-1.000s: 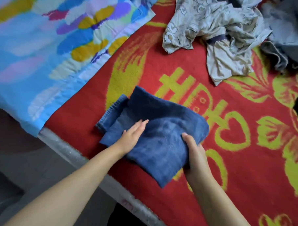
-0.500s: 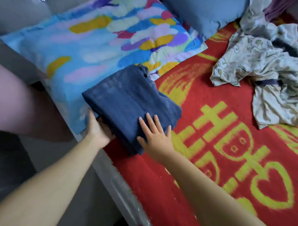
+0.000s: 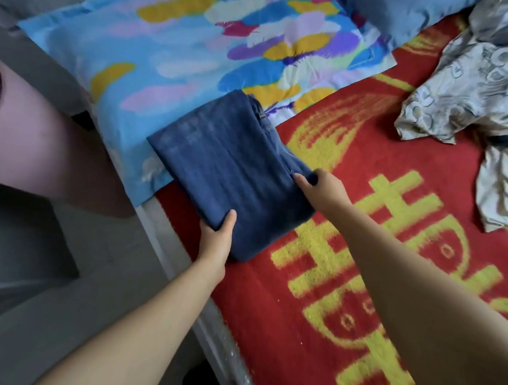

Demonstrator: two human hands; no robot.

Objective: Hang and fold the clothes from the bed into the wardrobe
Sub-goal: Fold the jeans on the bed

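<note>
We see only the thumb of the left hand; its fingers are tucked under the folded blue garment. The right hand hides that garment's right corner. At the right edge of the frame the grey patterned garment is cut off, as is the blue pillow along the top.

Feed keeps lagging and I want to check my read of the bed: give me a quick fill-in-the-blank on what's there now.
1. Both hands grip the folded garment, whose colour is ____.
2. The left hand holds the garment's near corner with its ____ on top.
3. The garment's far end lies on the colourful ____.
4. The blanket under the right hand is yellow and ____.

Missing words: blue; thumb; pillow; red
</note>
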